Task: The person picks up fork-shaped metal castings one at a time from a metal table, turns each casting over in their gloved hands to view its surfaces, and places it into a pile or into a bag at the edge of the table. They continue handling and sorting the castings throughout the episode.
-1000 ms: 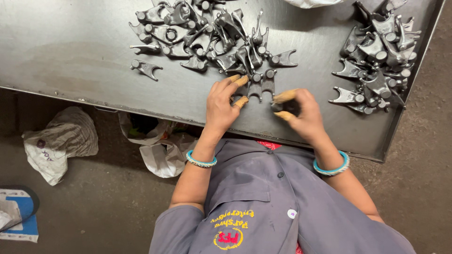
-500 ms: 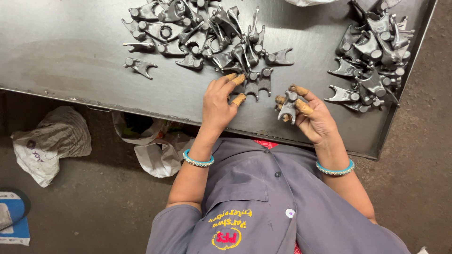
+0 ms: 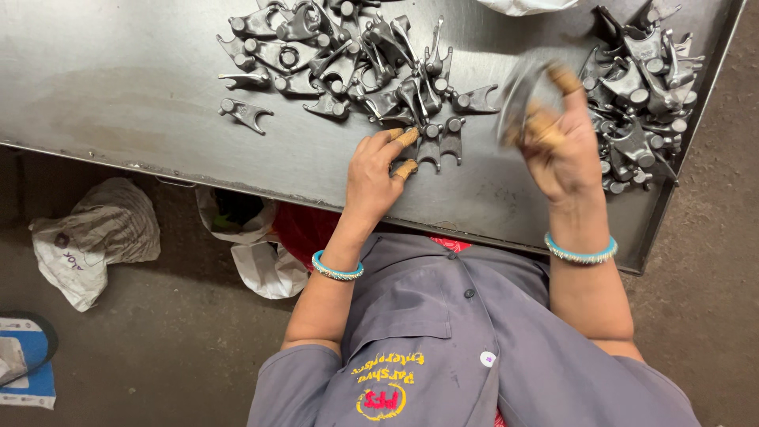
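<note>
Head cam: right hand [image 3: 563, 146] has lifted a forked metal part [image 3: 518, 99], pinched and blurry, toward the right pile [image 3: 644, 79], while left hand [image 3: 378, 170] rests half-open on the middle pile [image 3: 356, 67], gripping nothing.

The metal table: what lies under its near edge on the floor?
Under the metal table edge, crumpled white plastic bags lie on the floor, one more beside red cloth. Anything farther under is covered by the tabletop and the person's torso.

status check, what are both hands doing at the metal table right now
Left hand flat on table, fingertips touching forked metal parts at edge of middle pile. Right hand raised, gripping one blurred metal part. Right pile just beyond; nothing blocking.
</note>
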The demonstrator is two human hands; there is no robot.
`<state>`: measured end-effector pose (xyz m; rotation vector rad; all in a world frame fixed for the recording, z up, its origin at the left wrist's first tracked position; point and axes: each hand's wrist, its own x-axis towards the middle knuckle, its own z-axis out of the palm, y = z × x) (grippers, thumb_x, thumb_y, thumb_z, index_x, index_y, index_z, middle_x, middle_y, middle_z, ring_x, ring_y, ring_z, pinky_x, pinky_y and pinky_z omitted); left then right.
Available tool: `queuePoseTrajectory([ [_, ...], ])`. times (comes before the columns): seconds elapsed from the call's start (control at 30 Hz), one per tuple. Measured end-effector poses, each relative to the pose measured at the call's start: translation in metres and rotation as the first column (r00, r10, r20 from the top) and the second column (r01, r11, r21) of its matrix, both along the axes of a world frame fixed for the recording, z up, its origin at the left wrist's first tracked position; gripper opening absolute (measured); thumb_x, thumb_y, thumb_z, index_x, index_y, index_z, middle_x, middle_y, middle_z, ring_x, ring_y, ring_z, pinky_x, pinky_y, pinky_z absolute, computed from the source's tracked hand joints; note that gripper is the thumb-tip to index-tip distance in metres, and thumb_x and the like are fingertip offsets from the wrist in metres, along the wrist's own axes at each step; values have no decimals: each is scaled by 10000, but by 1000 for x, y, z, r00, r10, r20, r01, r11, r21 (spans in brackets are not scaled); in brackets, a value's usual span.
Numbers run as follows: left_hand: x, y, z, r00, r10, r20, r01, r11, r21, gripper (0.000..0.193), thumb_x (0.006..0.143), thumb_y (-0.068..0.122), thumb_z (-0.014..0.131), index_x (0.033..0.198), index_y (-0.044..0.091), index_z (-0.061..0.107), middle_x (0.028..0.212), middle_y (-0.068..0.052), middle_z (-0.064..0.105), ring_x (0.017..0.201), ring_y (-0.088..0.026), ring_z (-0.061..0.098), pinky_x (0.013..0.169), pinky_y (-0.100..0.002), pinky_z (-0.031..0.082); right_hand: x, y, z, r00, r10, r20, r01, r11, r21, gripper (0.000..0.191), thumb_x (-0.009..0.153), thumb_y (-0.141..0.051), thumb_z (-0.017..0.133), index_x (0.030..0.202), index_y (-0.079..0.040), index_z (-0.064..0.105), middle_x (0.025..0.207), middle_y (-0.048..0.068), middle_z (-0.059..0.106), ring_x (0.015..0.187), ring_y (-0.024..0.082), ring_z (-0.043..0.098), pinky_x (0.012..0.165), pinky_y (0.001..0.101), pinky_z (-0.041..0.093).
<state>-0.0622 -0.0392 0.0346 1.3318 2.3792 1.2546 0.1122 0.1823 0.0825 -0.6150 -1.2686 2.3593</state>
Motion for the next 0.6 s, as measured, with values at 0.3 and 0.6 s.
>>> queuePoseTrajectory([
  [0.3,-2,1,5,999,-12,43,12,1000,11,381,749,85,838,1119,70,746,1129,-92,687,1023,-324,636,871,-427,527,-35,-48,-30,946,-194,258,-263,-3,965,552,734,110,723,1256,-28,613,1229,133,666,1178,350,548,1020,434,486],
  [0.6,10,8,2,979,-60,193,57,998,22,267,745,118,864,967,41,737,861,-98,614,801,-306,612,703,-420,494,33,-56,-32,876,-254,410,-344,268,900,405,695,-84,905,1030,-56,680,1000,83,675,995,304,580,850,412,500],
])
